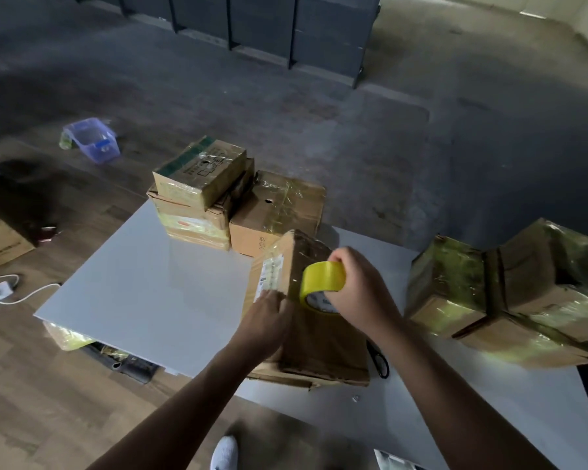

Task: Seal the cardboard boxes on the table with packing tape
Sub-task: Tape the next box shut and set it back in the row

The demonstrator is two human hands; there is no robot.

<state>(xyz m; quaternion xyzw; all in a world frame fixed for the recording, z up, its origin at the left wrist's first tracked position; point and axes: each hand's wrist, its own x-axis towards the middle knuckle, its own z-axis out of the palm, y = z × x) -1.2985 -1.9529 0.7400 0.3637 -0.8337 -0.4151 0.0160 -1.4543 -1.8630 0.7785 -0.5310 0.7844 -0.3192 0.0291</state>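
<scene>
A cardboard box lies at the near middle of the white bench. The right hand curls round a roll of yellow packing tape, which stands on edge on the box's top. The left hand lies flat with its fingers straight, pressing the box's left edge by its label. Black scissors rest just beside the box at 3 o'clock. Taped boxes are stacked at 11 o'clock, and wrapped cartons sit farther out at 3 o'clock.
</scene>
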